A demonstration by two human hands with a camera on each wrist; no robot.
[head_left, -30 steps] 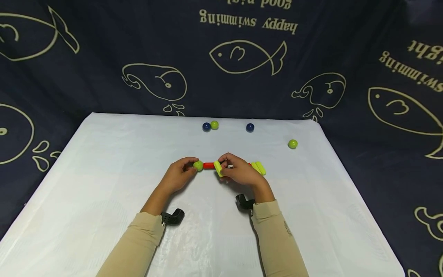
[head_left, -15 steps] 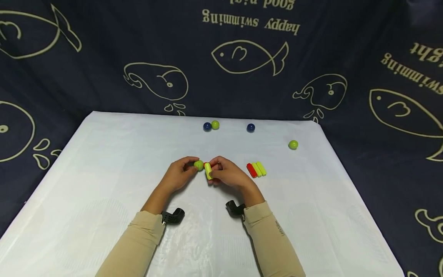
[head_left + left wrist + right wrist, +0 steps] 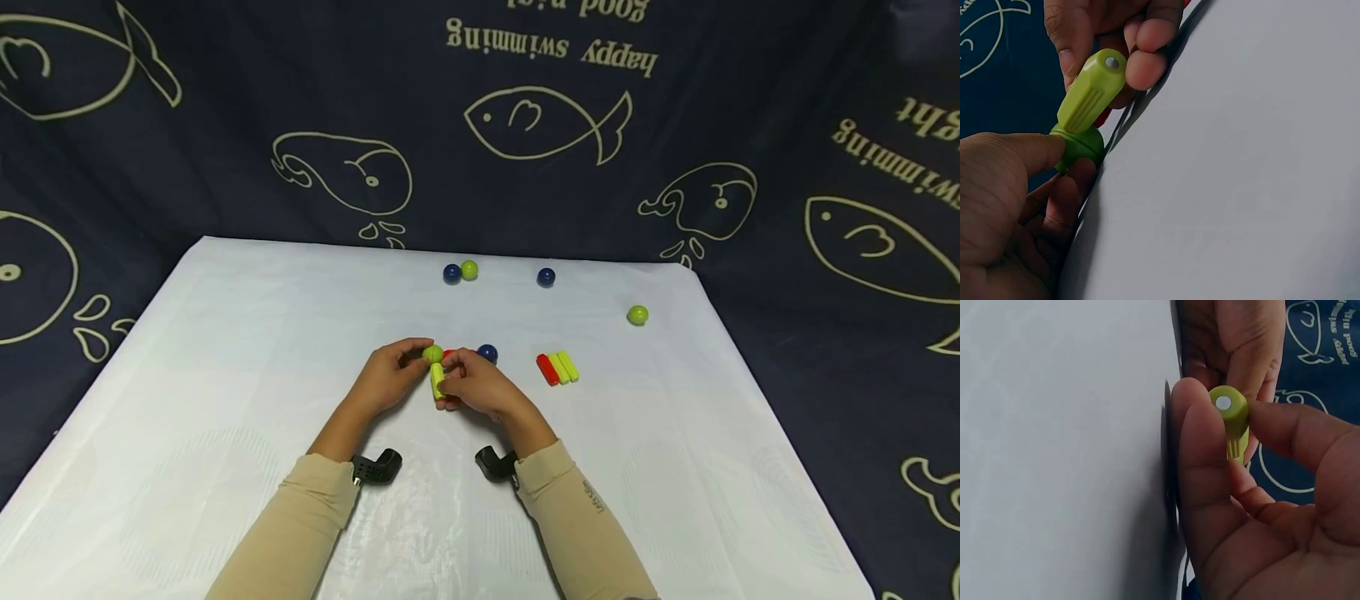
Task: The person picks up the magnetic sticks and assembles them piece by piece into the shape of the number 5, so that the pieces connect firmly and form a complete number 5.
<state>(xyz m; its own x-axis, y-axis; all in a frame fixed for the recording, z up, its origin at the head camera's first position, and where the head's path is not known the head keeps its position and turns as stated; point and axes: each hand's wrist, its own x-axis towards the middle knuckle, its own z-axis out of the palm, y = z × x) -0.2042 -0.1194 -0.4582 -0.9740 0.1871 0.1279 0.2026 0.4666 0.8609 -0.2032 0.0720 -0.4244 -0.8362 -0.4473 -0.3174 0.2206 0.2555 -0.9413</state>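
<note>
Between its thumb and fingers, my left hand (image 3: 388, 377) pinches a green ball (image 3: 432, 354) low over the white table. My right hand (image 3: 480, 385) pinches a yellow-green magnetic rod (image 3: 1092, 90) with a metal dot on its end. In the left wrist view the rod's far end meets the green ball. The right wrist view shows the rod's metal-tipped end (image 3: 1224, 403) between thumb and fingers. Behind the right fingers a red rod (image 3: 459, 353) runs from near the green ball toward a dark blue ball (image 3: 487, 353), partly hidden by the hand.
Right of the hands lie a red rod (image 3: 547, 369) and two yellow-green rods (image 3: 563, 366) side by side. Near the back edge are a blue ball (image 3: 452, 274) touching a green ball (image 3: 469, 269), and another blue ball (image 3: 546, 277). A green ball (image 3: 638, 315) sits farther right.
My right hand has moved left with the yellow-green rod, bringing it to the green ball. The rods at right and the dark blue ball have come into view. My left hand keeps its place.
</note>
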